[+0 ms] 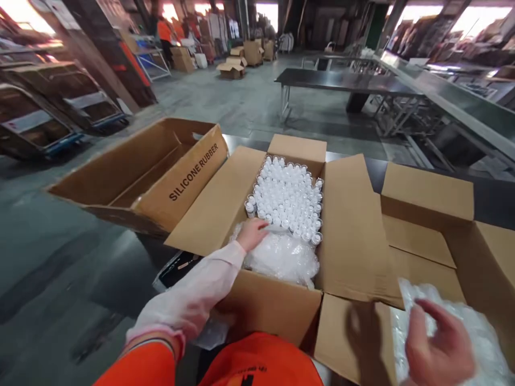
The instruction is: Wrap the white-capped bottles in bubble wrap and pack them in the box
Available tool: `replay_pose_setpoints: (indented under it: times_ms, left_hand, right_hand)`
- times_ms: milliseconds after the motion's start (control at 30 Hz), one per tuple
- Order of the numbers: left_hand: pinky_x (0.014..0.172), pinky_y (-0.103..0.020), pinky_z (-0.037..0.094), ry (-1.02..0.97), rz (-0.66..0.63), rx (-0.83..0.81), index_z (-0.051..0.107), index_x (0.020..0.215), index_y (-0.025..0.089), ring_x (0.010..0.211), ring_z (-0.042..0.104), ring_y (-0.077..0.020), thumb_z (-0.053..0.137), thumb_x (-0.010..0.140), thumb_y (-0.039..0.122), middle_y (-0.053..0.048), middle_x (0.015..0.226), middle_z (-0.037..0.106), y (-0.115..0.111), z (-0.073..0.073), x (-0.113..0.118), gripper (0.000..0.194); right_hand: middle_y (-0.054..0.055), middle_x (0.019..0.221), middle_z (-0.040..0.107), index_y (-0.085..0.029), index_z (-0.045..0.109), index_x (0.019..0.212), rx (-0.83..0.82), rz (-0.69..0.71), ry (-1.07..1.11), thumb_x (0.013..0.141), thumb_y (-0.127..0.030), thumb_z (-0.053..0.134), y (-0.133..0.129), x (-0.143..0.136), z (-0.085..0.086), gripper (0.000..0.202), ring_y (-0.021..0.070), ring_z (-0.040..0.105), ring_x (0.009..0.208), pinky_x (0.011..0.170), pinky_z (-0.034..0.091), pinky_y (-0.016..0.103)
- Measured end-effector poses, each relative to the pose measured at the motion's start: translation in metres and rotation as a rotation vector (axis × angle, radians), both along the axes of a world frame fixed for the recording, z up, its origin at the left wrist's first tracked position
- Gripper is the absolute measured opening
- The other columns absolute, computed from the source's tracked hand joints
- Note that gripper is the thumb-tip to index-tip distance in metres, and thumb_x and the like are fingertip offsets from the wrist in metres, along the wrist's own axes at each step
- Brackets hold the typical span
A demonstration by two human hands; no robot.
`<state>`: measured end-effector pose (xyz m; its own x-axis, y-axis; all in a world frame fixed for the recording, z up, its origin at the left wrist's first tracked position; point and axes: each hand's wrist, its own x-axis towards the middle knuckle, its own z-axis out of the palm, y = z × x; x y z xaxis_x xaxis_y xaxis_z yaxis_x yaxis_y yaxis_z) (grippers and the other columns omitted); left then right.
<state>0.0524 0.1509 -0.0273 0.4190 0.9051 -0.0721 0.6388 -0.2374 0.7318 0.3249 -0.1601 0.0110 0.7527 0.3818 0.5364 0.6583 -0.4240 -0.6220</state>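
My left hand (252, 234) reaches into the middle cardboard box (277, 308), its fingers stretched out on the edge of a crumpled clear bubble wrap bundle (284, 257). Just beyond the fingers, many small white-capped bottles (287, 193) stand upright in close rows. My right hand (440, 343), blurred by motion, hovers at the lower right with thumb and fingers apart and nothing visible between them. Below and around it lies more bubble wrap (478, 327), partly inside the right cardboard box (472, 262).
An open carton marked SILICONE RUBBER (193, 177) stands at the left, touching the middle box's flap. The boxes rest on a dark table (494, 195). Farther off are another black table (333, 80), a conveyor (450, 96), loaded trolleys (52, 107) and a person in orange (164, 35).
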Motion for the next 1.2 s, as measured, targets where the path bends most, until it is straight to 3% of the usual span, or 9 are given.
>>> replay_pose_setpoints:
  times_ms: [100, 233, 400, 600, 767, 833, 933, 1033, 1200]
  left_hand:
    - [0.089, -0.042, 0.041, 0.065, 0.016, -0.038, 0.065, 0.064, 0.015, 0.102, 0.057, -0.0331, 0.077, 0.049, 0.018, -0.014, 0.091, 0.070, 0.010, 0.000, 0.024, 0.019]
    - [0.081, -0.037, 0.044, -0.048, 0.017, -0.079, 0.064, 0.059, 0.017, 0.081, 0.062, -0.0258, 0.067, 0.056, 0.019, -0.007, 0.069, 0.068, 0.018, 0.013, 0.006, 0.005]
    - [0.067, -0.027, 0.047, -0.355, 0.070, -0.105, 0.067, 0.083, 0.014, 0.071, 0.061, -0.0174, 0.055, 0.068, 0.038, -0.004, 0.075, 0.068, 0.016, 0.035, -0.038, 0.031]
    - [0.056, -0.023, 0.041, -0.606, 0.298, -0.041, 0.057, 0.070, 0.015, 0.058, 0.050, -0.0113, 0.063, 0.061, 0.049, 0.001, 0.061, 0.057, 0.005, 0.045, -0.054, 0.036]
    - [0.054, -0.024, 0.041, -0.695, 0.253, -0.175, 0.058, 0.069, 0.015, 0.056, 0.051, -0.0124, 0.068, 0.058, 0.051, 0.001, 0.060, 0.057, -0.028, 0.060, -0.046, 0.039]
    - [0.061, -0.026, 0.044, -0.672, 0.124, -0.234, 0.061, 0.071, 0.015, 0.062, 0.055, -0.0139, 0.072, 0.058, 0.046, 0.000, 0.065, 0.061, -0.046, 0.067, -0.040, 0.035]
    - [0.074, -0.027, 0.045, -0.516, -0.136, -0.216, 0.068, 0.080, 0.015, 0.077, 0.059, -0.0170, 0.076, 0.055, 0.032, -0.002, 0.079, 0.068, -0.063, 0.071, -0.040, 0.031]
    - [0.066, -0.025, 0.045, -0.278, -0.378, -0.307, 0.071, 0.089, 0.016, 0.073, 0.059, -0.0167, 0.078, 0.051, 0.027, -0.003, 0.085, 0.070, -0.055, 0.059, -0.046, 0.040]
    - [0.052, -0.024, 0.043, -0.094, 0.025, -0.260, 0.065, 0.097, 0.011, 0.063, 0.060, -0.0162, 0.060, 0.076, 0.033, -0.004, 0.069, 0.065, 0.005, 0.019, -0.028, 0.031]
  right_hand:
    - [0.009, 0.081, 0.069, -0.018, 0.066, 0.086, -0.078, 0.440, 0.118, 0.082, -0.046, 0.057, 0.041, -0.061, -0.003, 0.029, 0.0215, 0.065, 0.073, 0.068, 0.053, 0.034]
    - [0.007, 0.082, 0.070, -0.018, 0.066, 0.092, -0.166, 0.865, 0.296, 0.088, -0.039, 0.050, 0.083, -0.100, -0.008, 0.026, 0.0174, 0.066, 0.073, 0.067, 0.055, 0.028]
    - [0.013, 0.110, 0.064, -0.017, 0.057, 0.114, -0.134, 0.953, 0.205, 0.088, -0.037, 0.049, 0.140, -0.115, -0.015, 0.033, 0.0218, 0.060, 0.101, 0.084, 0.053, 0.036]
    - [0.016, 0.121, 0.061, -0.018, 0.056, 0.122, -0.698, 1.093, 0.056, 0.070, -0.035, 0.072, 0.197, -0.128, -0.034, 0.057, 0.0336, 0.055, 0.113, 0.096, 0.042, 0.054]
    - [0.019, 0.136, 0.045, -0.014, 0.031, 0.140, -0.260, 1.067, 0.127, 0.061, -0.049, 0.077, 0.194, -0.146, -0.013, 0.098, 0.0302, 0.044, 0.124, 0.103, 0.037, 0.046]
    - [0.017, 0.126, 0.054, -0.014, 0.036, 0.137, -0.065, 1.102, 0.200, 0.066, -0.047, 0.073, 0.190, -0.148, 0.007, 0.087, 0.0268, 0.053, 0.111, 0.093, 0.045, 0.041]
    - [0.006, 0.089, 0.068, -0.017, 0.062, 0.109, -0.217, 1.216, 0.287, 0.080, -0.031, 0.055, 0.178, -0.135, 0.034, 0.033, 0.0176, 0.060, 0.076, 0.068, 0.048, 0.029]
    - [-0.002, 0.060, 0.060, -0.017, 0.066, 0.073, -0.549, 1.321, 0.363, 0.077, -0.019, 0.050, 0.153, -0.110, 0.042, 0.017, 0.0116, 0.051, 0.057, 0.055, 0.039, 0.022]
    - [-0.001, 0.061, 0.062, -0.016, 0.065, 0.074, -0.532, 1.200, 1.043, 0.072, -0.035, 0.061, 0.123, -0.070, 0.026, 0.019, 0.0116, 0.054, 0.052, 0.051, 0.041, 0.022]
